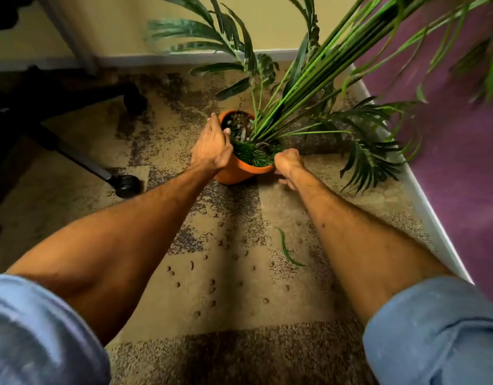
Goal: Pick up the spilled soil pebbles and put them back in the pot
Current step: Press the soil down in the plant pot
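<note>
An orange pot [234, 173] with a tall palm-like plant [309, 79] stands on the carpet, its stems leaning to the right. My left hand [213, 147] grips the pot's left rim, fingers curled over the edge. My right hand [287, 163] is closed against the pot's right rim; what its fingers hold is hidden. Soil and pale pebbles show inside the pot [239, 125]. Several small brown pebbles [212, 284] lie scattered on the carpet between my forearms.
An office chair base with castors [125, 184] stands to the left. A fallen green leaf [285, 248] lies on the carpet. A white skirting board [423, 195] and purple wall run along the right; a yellow wall is behind.
</note>
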A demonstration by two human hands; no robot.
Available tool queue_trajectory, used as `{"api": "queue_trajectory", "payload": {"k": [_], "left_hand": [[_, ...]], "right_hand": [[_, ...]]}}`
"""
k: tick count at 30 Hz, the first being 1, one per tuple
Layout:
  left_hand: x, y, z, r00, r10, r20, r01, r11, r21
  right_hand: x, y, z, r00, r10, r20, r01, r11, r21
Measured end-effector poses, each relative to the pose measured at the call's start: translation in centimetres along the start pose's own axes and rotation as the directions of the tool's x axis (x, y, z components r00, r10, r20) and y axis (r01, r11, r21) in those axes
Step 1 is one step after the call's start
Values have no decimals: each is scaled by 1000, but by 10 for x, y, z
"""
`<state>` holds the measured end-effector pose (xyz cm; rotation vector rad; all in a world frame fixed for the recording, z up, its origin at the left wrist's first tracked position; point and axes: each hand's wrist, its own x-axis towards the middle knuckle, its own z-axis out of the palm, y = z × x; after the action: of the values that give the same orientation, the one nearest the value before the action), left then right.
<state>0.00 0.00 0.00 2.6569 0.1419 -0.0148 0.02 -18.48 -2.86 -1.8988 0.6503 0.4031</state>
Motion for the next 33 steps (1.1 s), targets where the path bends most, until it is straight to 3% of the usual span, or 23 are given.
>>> {"api": "queue_trajectory", "payload": {"k": [7, 12, 22, 33], "left_hand": [[3, 7, 4, 996, -60, -68, 62, 998, 24], [9, 25, 4, 955, -296, -21, 294, 954, -52], [16, 10, -2, 950, -308, 58, 308, 881, -359], [14, 26, 7, 903, -395, 169, 421, 736, -529]], "right_hand": [[6, -6, 1, 986, 130, 99, -157, 929, 335], [6, -10, 2, 931, 219, 291, -315, 887, 337], [0, -5, 13, 963, 193, 186, -263, 814, 518], [-3, -5, -19, 981, 192, 17, -175, 851, 495]]}}
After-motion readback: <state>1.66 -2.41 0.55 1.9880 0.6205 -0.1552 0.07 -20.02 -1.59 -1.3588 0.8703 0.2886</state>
